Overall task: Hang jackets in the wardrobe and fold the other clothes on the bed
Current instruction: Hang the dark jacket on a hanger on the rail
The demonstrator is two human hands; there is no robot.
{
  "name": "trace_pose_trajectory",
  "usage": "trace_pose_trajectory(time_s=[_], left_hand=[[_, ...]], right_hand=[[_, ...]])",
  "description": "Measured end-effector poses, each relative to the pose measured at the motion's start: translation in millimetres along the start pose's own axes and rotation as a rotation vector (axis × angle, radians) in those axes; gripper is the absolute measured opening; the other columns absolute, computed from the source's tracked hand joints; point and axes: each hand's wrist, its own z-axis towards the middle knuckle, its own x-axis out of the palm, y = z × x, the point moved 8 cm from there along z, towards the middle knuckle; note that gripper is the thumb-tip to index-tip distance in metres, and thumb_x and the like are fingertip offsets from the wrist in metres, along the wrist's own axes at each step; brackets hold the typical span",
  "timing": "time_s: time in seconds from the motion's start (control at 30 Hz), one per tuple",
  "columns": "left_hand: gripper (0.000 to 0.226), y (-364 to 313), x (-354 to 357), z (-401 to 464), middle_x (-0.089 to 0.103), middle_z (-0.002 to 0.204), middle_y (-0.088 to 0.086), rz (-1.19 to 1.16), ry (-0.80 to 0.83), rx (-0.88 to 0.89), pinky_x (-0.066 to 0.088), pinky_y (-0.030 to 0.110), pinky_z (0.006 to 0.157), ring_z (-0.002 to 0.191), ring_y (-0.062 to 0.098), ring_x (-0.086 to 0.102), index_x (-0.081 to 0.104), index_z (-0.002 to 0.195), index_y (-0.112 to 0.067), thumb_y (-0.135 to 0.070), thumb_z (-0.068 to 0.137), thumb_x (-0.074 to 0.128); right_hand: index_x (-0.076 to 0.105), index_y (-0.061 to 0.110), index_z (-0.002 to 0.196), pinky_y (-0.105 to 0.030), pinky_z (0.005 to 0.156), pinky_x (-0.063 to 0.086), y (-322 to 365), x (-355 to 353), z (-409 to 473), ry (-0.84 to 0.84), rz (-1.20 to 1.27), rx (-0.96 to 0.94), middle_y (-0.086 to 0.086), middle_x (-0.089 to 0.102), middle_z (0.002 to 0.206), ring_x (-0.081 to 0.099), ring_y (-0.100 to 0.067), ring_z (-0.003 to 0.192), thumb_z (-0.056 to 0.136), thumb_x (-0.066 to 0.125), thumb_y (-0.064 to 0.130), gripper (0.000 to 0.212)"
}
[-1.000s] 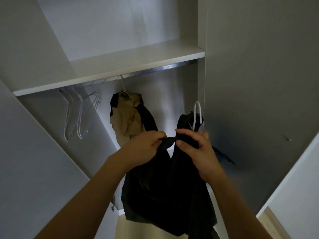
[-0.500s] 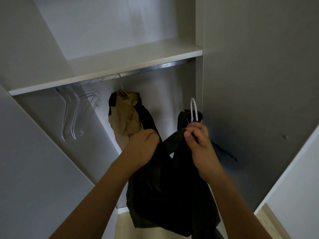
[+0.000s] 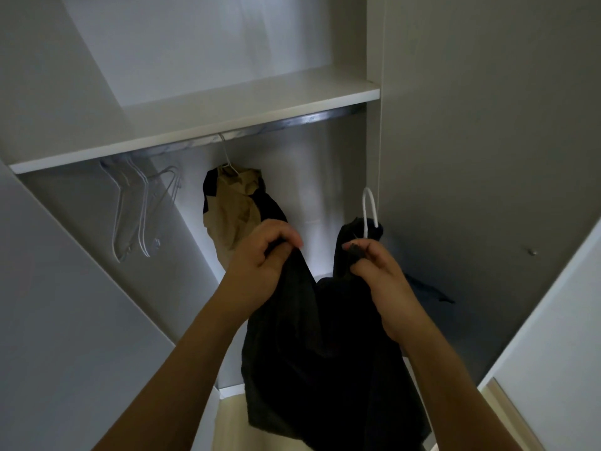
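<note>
I hold a black jacket (image 3: 318, 346) up in front of the open wardrobe. My left hand (image 3: 263, 255) grips its left edge near the top, and my right hand (image 3: 377, 271) pinches its right edge. A white hanger hook (image 3: 369, 209) sticks up out of the jacket's collar just above my right hand. Behind my left hand a tan and black jacket (image 3: 234, 209) hangs on a hanger from the metal rail (image 3: 312, 117).
Several bare white hangers (image 3: 140, 206) hang at the rail's left end. A white shelf (image 3: 227, 112) runs above the rail. The wardrobe's side panel (image 3: 471, 141) stands to the right, a door (image 3: 65, 320) to the left, pale floor (image 3: 231, 421) below.
My hands have drawn apart, spreading the jacket's top edges. The view has tilted slightly, so the shelf and rail sit lower.
</note>
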Motion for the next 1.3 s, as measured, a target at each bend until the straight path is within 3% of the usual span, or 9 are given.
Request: trace_pose_trajectory(time_s=[0.1, 0.2, 0.33, 0.53, 0.67, 0.8, 0.9, 1.13, 1.3], left_hand=[[0.029, -3, 4, 2, 0.065, 0.092, -0.005, -0.123, 0.008, -0.042, 0.048, 0.021, 0.091, 0.097, 0.012, 0.063, 0.059, 0.103, -0.016, 0.009, 0.09, 0.055], [0.024, -13, 7, 2, 0.065, 0.098, -0.004, -0.08, 0.024, 0.03, 0.046, 0.014, 0.086, 0.096, 0.007, 0.062, 0.064, 0.092, -0.017, 0.006, 0.088, 0.058], [0.022, -17, 11, 1, 0.057, 0.111, -0.002, -0.111, 0.091, 0.039, 0.042, 0.011, 0.086, 0.101, 0.006, 0.058, 0.064, 0.073, -0.019, -0.001, 0.082, 0.055], [0.026, -7, 8, -2, 0.05, 0.102, -0.003, -0.039, 0.038, 0.0, 0.042, 0.011, 0.082, 0.092, 0.002, 0.054, 0.056, 0.07, -0.024, 0.0, 0.078, 0.049], [0.006, 13, 0, -10, 0.053, 0.083, 0.008, -0.095, -0.064, -0.276, 0.046, 0.025, 0.067, 0.072, 0.018, 0.053, 0.052, 0.088, -0.012, -0.016, 0.084, 0.05], [0.066, 12, 9, -19, 0.059, 0.073, 0.01, 0.054, -0.023, -0.453, 0.052, 0.033, 0.068, 0.071, 0.022, 0.061, 0.057, 0.083, -0.005, -0.07, 0.076, 0.049], [0.08, 8, 17, -25, 0.061, 0.07, 0.004, 0.083, 0.031, -0.505, 0.053, 0.035, 0.07, 0.067, 0.018, 0.062, 0.057, 0.076, -0.009, -0.086, 0.063, 0.042], [0.028, 6, 28, -18, 0.063, 0.079, 0.007, 0.08, -0.005, -0.469, 0.053, 0.044, 0.079, 0.075, 0.019, 0.061, 0.06, 0.085, -0.009, -0.036, 0.091, 0.059], [0.003, 0, 30, -24, 0.066, 0.087, 0.001, -0.2, -0.146, -0.385, 0.053, 0.032, 0.083, 0.084, 0.01, 0.064, 0.062, 0.092, -0.014, -0.013, 0.09, 0.065]], right_hand=[[0.069, 0.024, 0.108, -0.024, 0.074, 0.056, 7, 12, -8, 0.11, 0.009, -0.006, -0.008, 0.069, 0.1, 0.068, -0.014, 0.086, 0.089, 0.063, 0.008, 0.026], [0.068, 0.025, 0.114, -0.019, 0.078, 0.055, 11, 23, -15, 0.204, -0.032, -0.024, 0.007, 0.072, 0.102, 0.069, -0.007, 0.093, 0.081, 0.074, 0.014, 0.034], [0.073, 0.016, 0.104, -0.021, 0.077, 0.054, 14, 35, -17, 0.278, -0.05, -0.063, 0.0, 0.074, 0.097, 0.07, -0.015, 0.091, 0.081, 0.074, 0.007, 0.024], [0.073, 0.005, 0.083, -0.033, 0.074, 0.057, 7, 31, -10, 0.148, -0.154, -0.092, -0.018, 0.069, 0.083, 0.068, -0.025, 0.077, 0.084, 0.072, 0.009, 0.004], [0.068, 0.002, 0.078, -0.045, 0.074, 0.056, 4, 27, -7, 0.039, -0.259, -0.132, -0.017, 0.065, 0.075, 0.064, -0.03, 0.071, 0.084, 0.071, 0.011, 0.011], [0.063, 0.003, 0.077, -0.052, 0.072, 0.055, 5, 23, -5, -0.04, -0.357, -0.18, -0.014, 0.063, 0.073, 0.063, -0.033, 0.073, 0.083, 0.07, 0.017, 0.017], [0.063, 0.01, 0.074, -0.051, 0.071, 0.055, 9, 23, -7, -0.074, -0.428, -0.21, -0.007, 0.063, 0.07, 0.063, -0.027, 0.07, 0.082, 0.069, 0.019, 0.014], [0.065, 0.015, 0.073, -0.046, 0.066, 0.053, 16, 19, -13, -0.112, -0.486, -0.228, -0.002, 0.062, 0.066, 0.06, -0.022, 0.065, 0.08, 0.07, 0.017, 0.009], [0.065, 0.014, 0.074, -0.047, 0.068, 0.053, 19, 16, -18, -0.078, -0.469, -0.19, -0.003, 0.062, 0.068, 0.062, -0.023, 0.068, 0.08, 0.072, 0.017, 0.011]])
